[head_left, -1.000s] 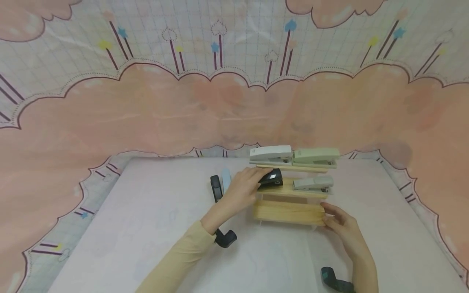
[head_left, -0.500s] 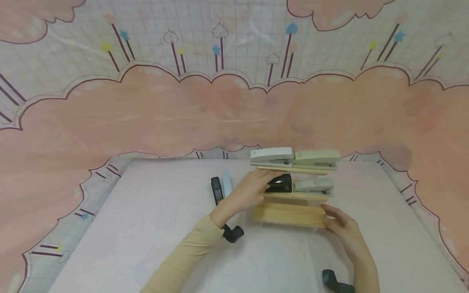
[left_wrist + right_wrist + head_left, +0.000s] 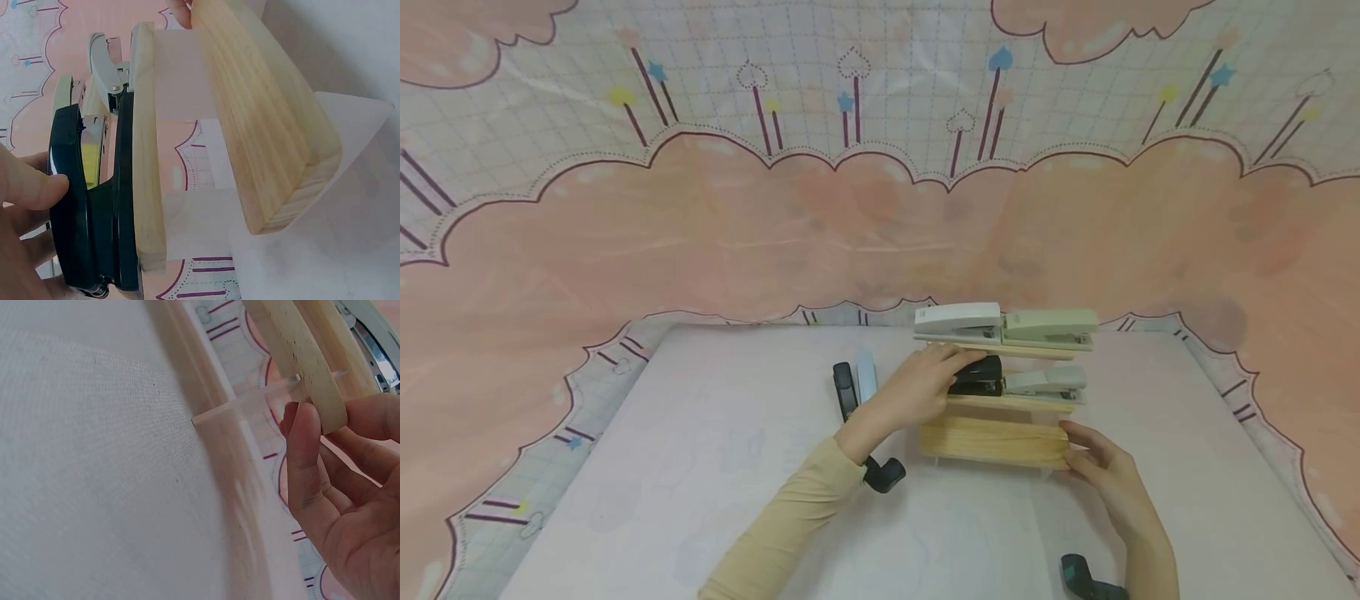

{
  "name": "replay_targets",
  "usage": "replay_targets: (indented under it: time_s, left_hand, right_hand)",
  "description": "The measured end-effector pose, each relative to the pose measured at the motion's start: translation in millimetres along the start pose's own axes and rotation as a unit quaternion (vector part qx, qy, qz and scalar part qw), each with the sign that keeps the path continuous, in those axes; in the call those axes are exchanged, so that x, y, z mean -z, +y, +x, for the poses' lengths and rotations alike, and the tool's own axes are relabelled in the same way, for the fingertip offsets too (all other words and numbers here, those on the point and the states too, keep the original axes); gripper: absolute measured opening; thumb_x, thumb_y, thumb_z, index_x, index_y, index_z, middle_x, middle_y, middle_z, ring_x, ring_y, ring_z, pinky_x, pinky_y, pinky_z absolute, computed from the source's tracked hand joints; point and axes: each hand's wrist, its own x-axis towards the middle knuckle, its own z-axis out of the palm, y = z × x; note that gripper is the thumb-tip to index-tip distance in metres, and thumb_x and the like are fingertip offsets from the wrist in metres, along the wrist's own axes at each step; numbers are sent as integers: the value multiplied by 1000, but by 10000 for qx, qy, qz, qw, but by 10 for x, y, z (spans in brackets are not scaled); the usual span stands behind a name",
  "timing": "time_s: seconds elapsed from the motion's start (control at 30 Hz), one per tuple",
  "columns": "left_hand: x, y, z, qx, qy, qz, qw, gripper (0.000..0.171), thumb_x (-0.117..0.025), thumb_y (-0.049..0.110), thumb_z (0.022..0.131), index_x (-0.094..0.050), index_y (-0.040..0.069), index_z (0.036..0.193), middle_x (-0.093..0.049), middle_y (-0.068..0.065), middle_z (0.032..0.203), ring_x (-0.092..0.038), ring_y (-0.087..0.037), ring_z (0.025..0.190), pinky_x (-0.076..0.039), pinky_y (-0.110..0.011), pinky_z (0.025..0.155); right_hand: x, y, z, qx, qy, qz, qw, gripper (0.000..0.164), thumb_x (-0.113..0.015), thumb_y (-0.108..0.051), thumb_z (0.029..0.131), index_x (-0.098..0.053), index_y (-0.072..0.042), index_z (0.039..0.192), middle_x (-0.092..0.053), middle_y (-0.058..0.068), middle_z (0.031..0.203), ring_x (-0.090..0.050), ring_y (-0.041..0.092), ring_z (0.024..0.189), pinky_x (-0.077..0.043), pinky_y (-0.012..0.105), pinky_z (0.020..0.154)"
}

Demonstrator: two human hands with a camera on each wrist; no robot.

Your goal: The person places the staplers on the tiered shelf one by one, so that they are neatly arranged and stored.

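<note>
A stepped stand with wooden shelves rises from the table. On its middle shelf (image 3: 1011, 404) sits a black stapler (image 3: 981, 375), gripped along its upper arm by my left hand (image 3: 910, 390). In the left wrist view the black stapler's base lies against the shelf (image 3: 145, 156). Beside it on the same shelf is a grey stapler (image 3: 1045, 382). The top shelf (image 3: 1041, 352) bears a white stapler (image 3: 957, 322) and a pale green stapler (image 3: 1051, 327). My right hand (image 3: 1108, 475) pinches the right end of the bare lowest shelf (image 3: 992, 442) between thumb and fingers.
Left of the stand, a long black object (image 3: 844, 387) and a light blue object (image 3: 866, 375) lie side by side, partly behind my left arm. Clear supports (image 3: 250, 400) hold up the shelves. A white cloth (image 3: 662, 467) covers the table, with a patterned curtain (image 3: 737, 225) behind.
My left hand has moved right along the middle shelf with the black stapler, which now stands close to the grey one. My right hand keeps its hold on the lowest shelf.
</note>
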Motion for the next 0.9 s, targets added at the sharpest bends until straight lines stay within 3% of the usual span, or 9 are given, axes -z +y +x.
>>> replay_targets:
  time_s: [0.17, 0.27, 0.37, 0.57, 0.7, 0.9]
  left_hand:
    - [-11, 11, 3, -30, 102, 230, 9997, 52, -43, 1, 95, -44, 21, 144, -56, -3, 136, -53, -22, 124, -47, -41, 99]
    - [-21, 14, -7, 34, 172, 348, 9992, 51, -44, 4, 96, -44, 22, 144, -55, -2, 137, -51, -22, 126, -46, -42, 99]
    - [-33, 17, -29, 175, 296, 368, 9987, 49, -47, 10, 97, -45, 23, 143, -54, -1, 138, -50, -21, 128, -45, -42, 99]
    - [-46, 0, -92, 432, 679, 163, 9966, 44, -53, 19, 95, -49, 21, 139, -55, -2, 136, -50, -23, 128, -44, -44, 100]
    - [-44, -30, -146, 511, 1001, 54, 9937, 42, -54, 21, 95, -52, 21, 137, -57, -2, 134, -51, -23, 126, -45, -43, 97]
    - [-9, -70, -255, 574, 1469, -209, 9873, 39, -57, 20, 93, -57, 18, 132, -60, -2, 129, -54, -23, 118, -46, -43, 93]
  right_hand:
    - [8, 23, -7, 9, 3, -43, 10000, 51, -57, -20, 96, -43, 5, 138, -51, -22, 115, -61, -7, 94, -54, 17, 79]
    - [9, 27, -6, 46, 0, -26, 10000, 51, -57, -20, 96, -43, 5, 138, -50, -25, 114, -61, -7, 95, -54, 17, 79]
    - [5, 20, -2, 36, 8, 17, 10000, 52, -58, -20, 96, -44, 5, 138, -51, -19, 117, -61, -8, 95, -54, 17, 79]
    - [1, 12, -14, -12, 18, -19, 10000, 51, -57, -19, 96, -43, 5, 138, -51, 10, 131, -61, -8, 94, -55, 18, 78]
    - [4, 17, -18, -62, 17, -54, 10000, 51, -57, -19, 96, -43, 4, 139, -51, 9, 131, -60, -8, 95, -54, 18, 79]
    - [-7, 0, 1, -34, -2, 11, 10000, 51, -56, -16, 96, -42, 6, 139, -44, 28, 139, -60, -9, 93, -54, 17, 78]
